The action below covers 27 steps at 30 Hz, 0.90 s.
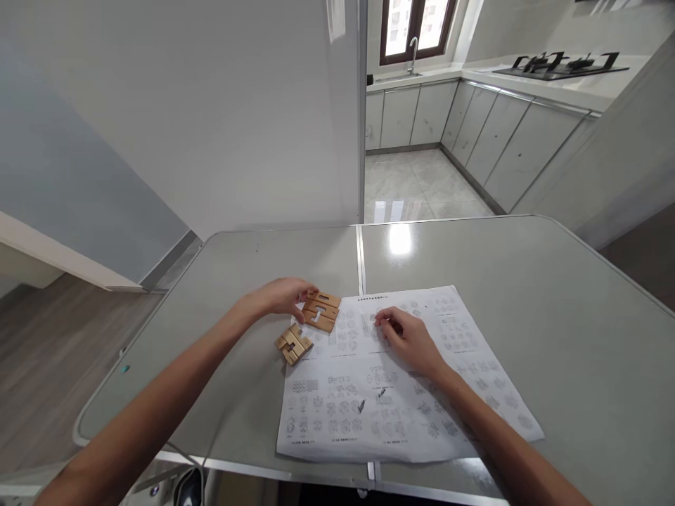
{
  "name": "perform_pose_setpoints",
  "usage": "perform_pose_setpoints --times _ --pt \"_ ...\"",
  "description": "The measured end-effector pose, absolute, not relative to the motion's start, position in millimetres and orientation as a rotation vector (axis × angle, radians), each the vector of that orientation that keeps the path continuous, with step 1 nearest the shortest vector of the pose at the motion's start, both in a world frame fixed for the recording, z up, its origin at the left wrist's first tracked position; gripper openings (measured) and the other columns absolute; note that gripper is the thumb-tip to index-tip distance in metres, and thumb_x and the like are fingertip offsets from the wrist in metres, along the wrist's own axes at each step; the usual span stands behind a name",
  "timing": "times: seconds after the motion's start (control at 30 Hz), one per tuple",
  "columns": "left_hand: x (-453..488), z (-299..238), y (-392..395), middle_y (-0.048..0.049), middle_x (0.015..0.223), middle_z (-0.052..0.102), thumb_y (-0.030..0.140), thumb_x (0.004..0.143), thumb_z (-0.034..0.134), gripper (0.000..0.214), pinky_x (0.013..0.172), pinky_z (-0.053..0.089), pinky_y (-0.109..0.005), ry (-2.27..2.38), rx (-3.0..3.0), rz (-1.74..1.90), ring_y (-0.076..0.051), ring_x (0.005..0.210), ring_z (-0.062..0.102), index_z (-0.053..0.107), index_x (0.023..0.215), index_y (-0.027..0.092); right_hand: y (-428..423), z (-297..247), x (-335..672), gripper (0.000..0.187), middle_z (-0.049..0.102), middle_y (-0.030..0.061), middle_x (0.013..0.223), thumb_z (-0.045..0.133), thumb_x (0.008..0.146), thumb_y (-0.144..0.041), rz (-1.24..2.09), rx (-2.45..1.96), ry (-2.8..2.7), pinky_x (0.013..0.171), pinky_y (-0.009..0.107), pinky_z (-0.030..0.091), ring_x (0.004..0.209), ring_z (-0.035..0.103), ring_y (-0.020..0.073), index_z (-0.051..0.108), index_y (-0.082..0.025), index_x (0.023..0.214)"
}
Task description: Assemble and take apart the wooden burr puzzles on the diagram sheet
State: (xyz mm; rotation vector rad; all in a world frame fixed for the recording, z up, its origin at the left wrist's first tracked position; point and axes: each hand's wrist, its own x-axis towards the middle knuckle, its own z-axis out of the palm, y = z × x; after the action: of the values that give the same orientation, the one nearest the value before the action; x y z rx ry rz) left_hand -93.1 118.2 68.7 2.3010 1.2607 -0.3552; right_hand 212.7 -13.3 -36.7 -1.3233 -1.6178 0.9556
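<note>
At the upper left of a printed paper sheet [363, 365], several flat wooden puzzle pieces [328, 320] with notches and slots lie side by side. My left hand [287, 295] closes around their left edge, fingertips at the upper side and thumb lower down. Just below that hand, a block of interlocked wooden pieces [293, 344] sits partly over the sheet's left edge. My right hand [410, 341] rests on the middle of the sheet. Its fingers are curled together, and nothing shows between them. Small diagrams and lines of print cover the paper.
The sheet lies on a grey folding table [253, 263] with a metal seam [361, 260] across it. A small teal object [124, 368] is near the left edge. Beyond stand a pale panel [274, 126] and a kitchen counter with a faucet [413, 55] and a gas stove [562, 69].
</note>
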Motion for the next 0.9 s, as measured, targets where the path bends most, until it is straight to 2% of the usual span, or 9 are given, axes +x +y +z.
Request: perform_pose_setpoints --times 0.27,0.53,0.77,0.9 --pt "-64.7 58.8 104.0 -0.003 0.105 0.077 0.052 0.066 0.089 0.065 0.071 0.043 -0.029 1.168 2.294 -0.326 -0.026 0.091 0.069 0.071 0.125 0.031 -12.8 -37.8 213.0 0.02 0.075 0.0033 0.087 0.05 0.1 -0.033 0.951 -1.319 -1.585 0.068 0.033 0.05 0.068 0.063 0.0191 0.067 -0.023 0.098" --pt "-34.1 53.1 79.2 -0.002 0.106 0.076 0.041 0.067 0.092 0.068 0.072 0.043 -0.03 1.139 2.322 -0.338 -0.026 0.092 0.069 0.068 0.13 0.031 -11.4 -37.0 214.4 0.022 0.071 0.0021 0.078 0.049 0.101 -0.034 0.979 -1.322 -1.556 0.066 0.033 0.05 0.068 0.063 0.0204 0.067 -0.023 0.098" --pt "-24.7 39.8 64.8 -0.0031 0.109 0.075 0.048 0.072 0.091 0.068 0.071 0.042 -0.031 1.118 2.336 -0.243 -0.027 0.093 0.069 0.065 0.133 0.031 -11.1 -42.0 216.7 0.024 0.072 0.0085 0.099 0.052 0.104 -0.043 0.785 -1.368 -1.573 0.072 0.038 0.055 0.077 0.066 0.023 0.067 -0.023 0.104" --pt "-21.0 35.4 53.5 -0.0052 0.112 0.073 0.049 0.079 0.088 0.071 0.075 0.044 -0.032 1.054 2.348 -0.139 -0.029 0.097 0.069 0.061 0.142 0.031 -12.0 -45.2 216.9 0.022 0.068 0.0121 0.117 0.058 0.103 -0.042 0.667 -1.332 -1.696 0.09 0.046 0.056 0.103 0.065 0.0302 0.068 -0.026 0.113"
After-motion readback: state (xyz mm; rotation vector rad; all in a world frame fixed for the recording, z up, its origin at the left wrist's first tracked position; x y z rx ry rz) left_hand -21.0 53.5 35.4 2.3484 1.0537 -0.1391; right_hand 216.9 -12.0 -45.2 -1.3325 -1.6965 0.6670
